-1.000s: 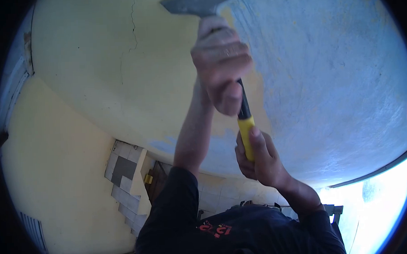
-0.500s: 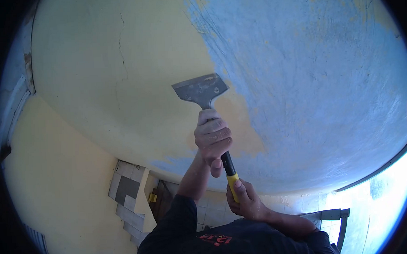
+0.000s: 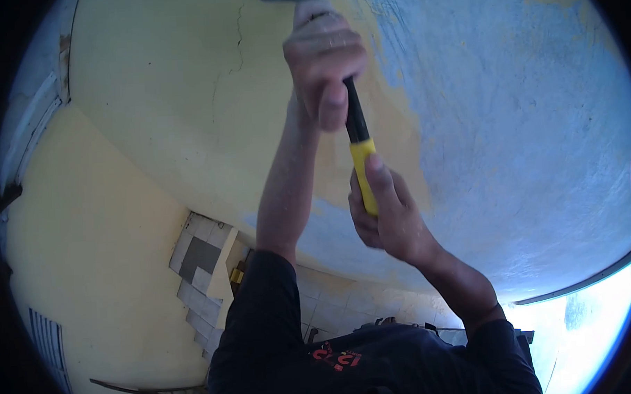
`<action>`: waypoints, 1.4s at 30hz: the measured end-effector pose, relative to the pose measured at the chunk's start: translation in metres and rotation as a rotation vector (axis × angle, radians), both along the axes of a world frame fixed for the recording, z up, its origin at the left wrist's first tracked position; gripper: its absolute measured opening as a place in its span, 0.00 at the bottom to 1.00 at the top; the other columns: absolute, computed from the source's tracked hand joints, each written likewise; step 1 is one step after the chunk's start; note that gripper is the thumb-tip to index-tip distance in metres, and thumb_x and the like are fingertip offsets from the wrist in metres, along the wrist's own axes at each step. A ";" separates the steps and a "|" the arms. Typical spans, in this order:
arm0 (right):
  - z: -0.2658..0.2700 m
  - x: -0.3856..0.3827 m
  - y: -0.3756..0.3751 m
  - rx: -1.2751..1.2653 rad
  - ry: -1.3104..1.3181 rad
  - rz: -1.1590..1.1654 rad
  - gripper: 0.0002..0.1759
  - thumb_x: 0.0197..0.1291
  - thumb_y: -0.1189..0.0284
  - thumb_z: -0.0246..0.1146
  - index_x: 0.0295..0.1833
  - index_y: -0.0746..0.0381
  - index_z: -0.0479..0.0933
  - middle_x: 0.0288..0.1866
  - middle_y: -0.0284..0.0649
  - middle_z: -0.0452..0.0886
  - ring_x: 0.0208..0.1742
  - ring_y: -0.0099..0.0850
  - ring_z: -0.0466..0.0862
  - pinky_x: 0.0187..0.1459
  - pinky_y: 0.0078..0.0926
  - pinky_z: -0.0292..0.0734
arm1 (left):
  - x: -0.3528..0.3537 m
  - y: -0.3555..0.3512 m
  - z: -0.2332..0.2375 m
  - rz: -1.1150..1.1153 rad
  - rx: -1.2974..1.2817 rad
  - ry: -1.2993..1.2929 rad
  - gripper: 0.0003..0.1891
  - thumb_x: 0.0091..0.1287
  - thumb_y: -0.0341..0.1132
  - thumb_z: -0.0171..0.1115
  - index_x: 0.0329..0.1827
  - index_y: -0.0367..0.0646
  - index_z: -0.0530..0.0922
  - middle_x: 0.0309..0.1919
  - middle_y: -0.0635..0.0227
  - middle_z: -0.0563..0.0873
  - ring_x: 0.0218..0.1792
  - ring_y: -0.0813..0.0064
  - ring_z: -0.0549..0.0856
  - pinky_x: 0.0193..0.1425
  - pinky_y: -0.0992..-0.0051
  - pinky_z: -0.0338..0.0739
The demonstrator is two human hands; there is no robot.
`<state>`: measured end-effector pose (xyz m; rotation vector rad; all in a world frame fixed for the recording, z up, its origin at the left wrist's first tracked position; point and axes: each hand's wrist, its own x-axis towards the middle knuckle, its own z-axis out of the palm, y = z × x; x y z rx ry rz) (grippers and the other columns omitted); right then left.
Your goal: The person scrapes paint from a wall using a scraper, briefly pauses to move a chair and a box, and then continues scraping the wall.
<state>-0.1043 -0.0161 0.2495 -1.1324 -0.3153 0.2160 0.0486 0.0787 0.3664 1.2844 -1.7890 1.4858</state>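
Observation:
A long-handled scraper (image 3: pixel 355 119) runs up the middle of the view, its wide grey blade cut off by the top edge. My left hand (image 3: pixel 326 61) is wrapped round the black shaft just below the blade, its fingers dusted pale. Lower down, my right hand (image 3: pixel 392 212) grips the yellow end of the handle, thumb lying along it. Behind the tool is a wall (image 3: pixel 167 126) of cream paint, with a bare bluish patch (image 3: pixel 494 142) on the right. The blade overlaps the cream part near the ragged border between the two.
A thin crack (image 3: pixel 240 36) runs down the cream paint. Tiled steps (image 3: pixel 197 291) lie below on the left, beside a yellow object (image 3: pixel 236 276). Pale floor tiles (image 3: pixel 333 291) show behind my arms. Bright light enters through an opening (image 3: pixel 591 326) at lower right.
Both hands and the scraper have moved up across the view, taking most of the blade out of frame. My arms are more stretched out, and the view has shifted slightly.

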 end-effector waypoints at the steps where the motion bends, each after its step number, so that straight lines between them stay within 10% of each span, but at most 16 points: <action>1: 0.004 -0.001 0.005 0.010 0.002 -0.053 0.31 0.72 0.41 0.41 0.32 0.59 0.62 0.17 0.27 0.61 0.14 0.17 0.62 0.17 0.17 0.59 | -0.005 0.000 -0.002 0.001 -0.003 0.002 0.37 0.73 0.60 0.30 0.10 0.42 0.63 0.11 0.65 0.67 0.20 0.65 0.73 0.42 0.63 0.64; 7: -0.071 -0.056 0.024 -0.038 -0.071 -0.192 0.32 0.72 0.41 0.37 0.33 0.59 0.64 0.15 0.29 0.64 0.13 0.19 0.64 0.16 0.18 0.60 | -0.038 0.003 -0.089 -0.115 -0.101 0.069 0.30 0.73 0.47 0.34 0.09 0.45 0.61 0.08 0.72 0.63 0.09 0.76 0.66 0.32 0.73 0.66; 14: -0.109 -0.071 0.022 0.095 0.152 -0.163 0.30 0.72 0.40 0.39 0.38 0.59 0.62 0.17 0.29 0.61 0.13 0.18 0.60 0.15 0.18 0.57 | -0.056 -0.018 -0.140 -0.128 0.004 0.348 0.34 0.70 0.54 0.30 0.07 0.43 0.61 0.07 0.69 0.63 0.16 0.69 0.72 0.36 0.68 0.65; 33: 0.026 0.007 0.007 -0.008 -0.050 -0.029 0.31 0.72 0.40 0.40 0.33 0.59 0.62 0.16 0.27 0.60 0.14 0.16 0.62 0.17 0.18 0.60 | 0.003 0.008 0.027 -0.003 -0.001 -0.002 0.34 0.69 0.58 0.36 0.11 0.40 0.63 0.11 0.65 0.68 0.19 0.64 0.71 0.40 0.64 0.63; 42: -0.096 -0.066 0.036 0.051 -0.007 -0.162 0.29 0.72 0.41 0.40 0.36 0.58 0.63 0.16 0.27 0.61 0.12 0.18 0.60 0.14 0.18 0.57 | -0.065 0.006 -0.105 -0.036 0.035 0.248 0.33 0.71 0.53 0.30 0.08 0.43 0.60 0.08 0.69 0.64 0.16 0.72 0.73 0.35 0.70 0.66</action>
